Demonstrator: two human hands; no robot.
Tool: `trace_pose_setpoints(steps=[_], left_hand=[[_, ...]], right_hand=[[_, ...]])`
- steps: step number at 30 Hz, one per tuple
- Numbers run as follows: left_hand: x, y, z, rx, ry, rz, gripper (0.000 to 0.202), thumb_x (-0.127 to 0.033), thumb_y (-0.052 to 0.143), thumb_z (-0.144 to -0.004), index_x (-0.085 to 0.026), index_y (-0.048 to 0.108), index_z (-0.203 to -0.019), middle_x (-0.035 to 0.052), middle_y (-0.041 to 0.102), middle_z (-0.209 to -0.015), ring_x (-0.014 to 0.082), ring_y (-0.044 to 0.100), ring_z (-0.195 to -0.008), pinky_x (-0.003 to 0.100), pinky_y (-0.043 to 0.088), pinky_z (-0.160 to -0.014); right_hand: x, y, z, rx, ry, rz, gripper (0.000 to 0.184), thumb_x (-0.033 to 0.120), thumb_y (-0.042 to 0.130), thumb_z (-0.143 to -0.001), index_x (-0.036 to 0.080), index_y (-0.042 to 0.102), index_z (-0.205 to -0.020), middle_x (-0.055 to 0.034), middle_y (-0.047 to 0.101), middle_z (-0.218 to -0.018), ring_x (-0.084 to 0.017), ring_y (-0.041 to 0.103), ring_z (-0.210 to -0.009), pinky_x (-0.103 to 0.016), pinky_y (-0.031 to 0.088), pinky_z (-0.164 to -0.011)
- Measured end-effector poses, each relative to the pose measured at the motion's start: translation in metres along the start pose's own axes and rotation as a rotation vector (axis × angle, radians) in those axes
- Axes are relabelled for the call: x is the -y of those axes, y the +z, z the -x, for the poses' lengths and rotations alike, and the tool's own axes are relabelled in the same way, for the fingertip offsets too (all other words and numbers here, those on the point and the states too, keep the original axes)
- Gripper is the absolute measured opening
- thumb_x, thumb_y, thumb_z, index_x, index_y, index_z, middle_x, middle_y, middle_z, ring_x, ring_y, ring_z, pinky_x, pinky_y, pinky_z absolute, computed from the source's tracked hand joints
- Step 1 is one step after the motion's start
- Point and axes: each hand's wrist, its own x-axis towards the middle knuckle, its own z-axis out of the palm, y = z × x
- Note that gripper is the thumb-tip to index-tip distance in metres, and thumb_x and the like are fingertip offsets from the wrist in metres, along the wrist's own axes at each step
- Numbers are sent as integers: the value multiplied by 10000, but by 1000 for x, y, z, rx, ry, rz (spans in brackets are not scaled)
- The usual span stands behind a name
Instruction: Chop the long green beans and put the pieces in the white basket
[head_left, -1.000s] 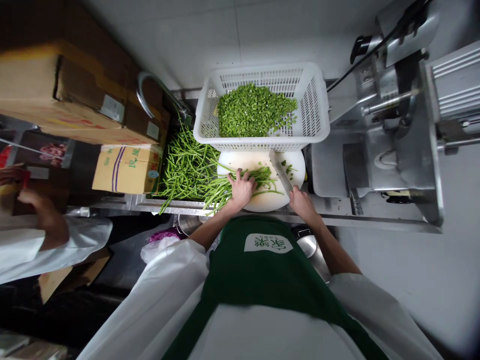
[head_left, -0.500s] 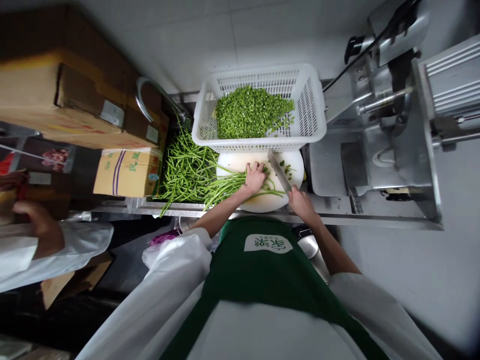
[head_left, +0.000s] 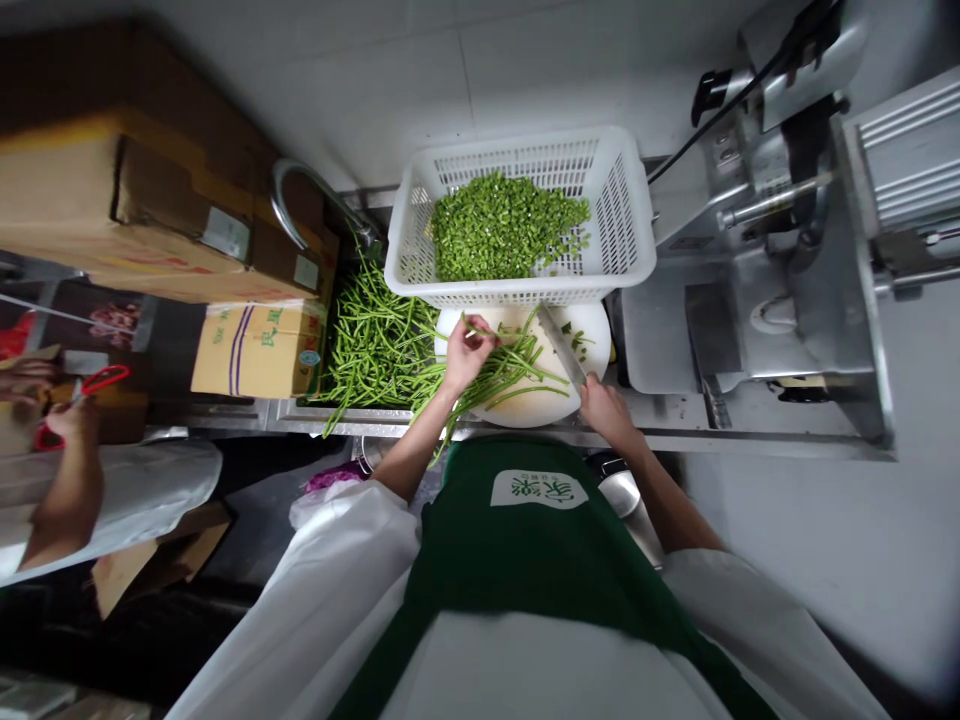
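Observation:
My right hand (head_left: 604, 408) grips a kitchen knife (head_left: 561, 344), its blade lying over the right part of a white cutting board (head_left: 517, 404). Small cut green bits (head_left: 576, 342) are on the board to the right of the blade. Across the board's left and middle lies a loose bunch of long beans (head_left: 504, 372). Above its left side is my left hand (head_left: 466, 352), thumb and fingers pinched on a long bean. A large heap of long beans (head_left: 375, 340) fills the sink beside the board.
Behind the board stands a white plastic basket (head_left: 634, 270) with chopped green pieces (head_left: 502, 230). Cardboard boxes (head_left: 255, 350) and a curved faucet (head_left: 279, 190) are at left, a metal slicing machine (head_left: 772, 250) at right. Further left, a co-worker's hand (head_left: 73, 418) holds red-handled scissors (head_left: 103, 378).
My left hand has lifted off the bunch and moved left, its spread fingers now pinched. The beans lie looser on the board. The knife hand has hardly moved. The co-worker's scissors have come into view.

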Motion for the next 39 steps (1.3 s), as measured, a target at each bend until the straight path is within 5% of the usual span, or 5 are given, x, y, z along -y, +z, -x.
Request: trace_pose_setpoints(steps=[9, 19, 29, 36, 39], left_hand=[[1, -43, 35, 8, 43, -610, 191, -305, 574, -951, -200, 709, -1035, 81, 689, -1179, 216, 599, -1161, 394, 449, -1064], [23, 64, -62, 348, -114, -976, 208, -325, 694, -870, -144, 758, -951, 175, 708, -1096, 356, 523, -1173, 492, 435, -999], [-18, 43, -49, 307, 185, -523, 238, -237, 461, -1008, -160, 676, -1075, 66, 713, -869, 202, 648, -787, 300, 495, -794], [-14, 27, -14, 536, 177, -978, 466, -424, 426, -1038, -171, 577, -1399, 183, 572, -1389, 326, 512, -1310, 419, 403, -1090], [7, 25, 15, 568, 87, -1167, 1026, -723, 637, -831, -142, 301, -1608, 234, 249, -1647, 472, 193, -1514, 589, 234, -1193]], right_hand=[[0, 1, -2, -13, 2, 39, 319, 293, 325, -1059, 131, 518, -1256, -182, 713, -1065, -300, 675, -1024, -333, 428, -828], [-2, 3, -2, -32, -18, 68, 328, 301, 321, -1060, 139, 519, -1263, -178, 715, -1073, -290, 680, -1023, -330, 433, -835], [0, 1, 0, -18, -7, -2, 297, 277, 325, -1051, 144, 512, -1239, -179, 710, -1050, -311, 682, -1016, -346, 445, -834], [-2, 0, -2, -16, -28, 5, 294, 288, 322, -1052, 146, 510, -1229, -185, 705, -1046, -333, 679, -1023, -361, 446, -822], [1, -1, -1, -6, -11, 18, 304, 288, 319, -1053, 141, 509, -1240, -182, 710, -1054, -320, 679, -1026, -357, 445, -832]])
